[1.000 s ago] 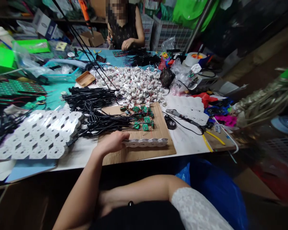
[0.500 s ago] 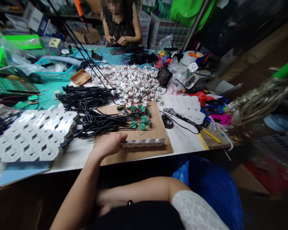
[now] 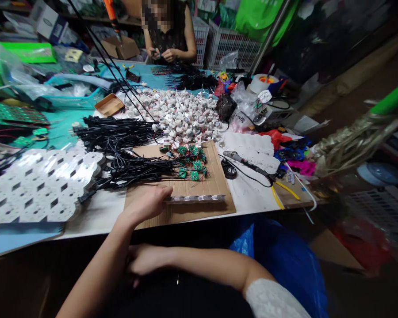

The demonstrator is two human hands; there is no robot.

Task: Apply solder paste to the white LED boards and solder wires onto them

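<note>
in the head view, our left hand (image 3: 149, 204) has its fingers clamped on the near-left end of a pale strip (image 3: 197, 199), seen edge-on over the cardboard (image 3: 217, 176). we judge it light, stiff and perhaps brittle, best pinched by its end. our right hand (image 3: 148, 259) sits lower; we cannot tell its fingers.

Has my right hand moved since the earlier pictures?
Yes: your right hand has moved up in the view, closer to the near edge of the table.
</note>
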